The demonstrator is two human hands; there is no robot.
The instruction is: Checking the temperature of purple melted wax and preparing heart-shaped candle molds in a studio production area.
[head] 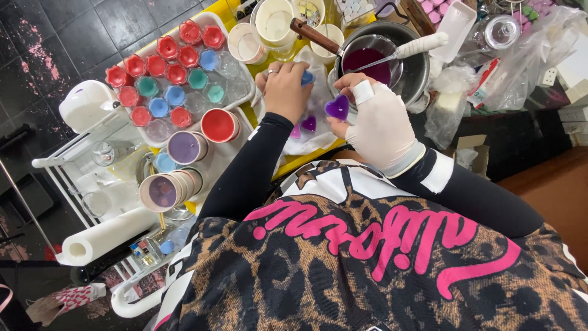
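Note:
My left hand (283, 91), bare with a ring, is closed around a small blue piece (307, 78) over a white cloth (318, 142). My right hand (381, 124), in a white glove, pinches a purple heart-shaped piece (337, 107) right beside the left hand. Two smaller purple hearts (309, 124) lie on the cloth under my hands. Just beyond them stands a small pan of dark purple liquid (365, 60) inside a larger metal pot (418, 68), with a white-handled spoon (422, 44) resting in it.
A white tray (247, 97) at the left holds several small red, blue and teal cups (176, 74). Near it are a red-filled cup (218, 124), stacked purple-filled cups (164, 190), a paper roll (104, 236) and a white rack (73, 153). Plastic bags (520, 61) crowd the right.

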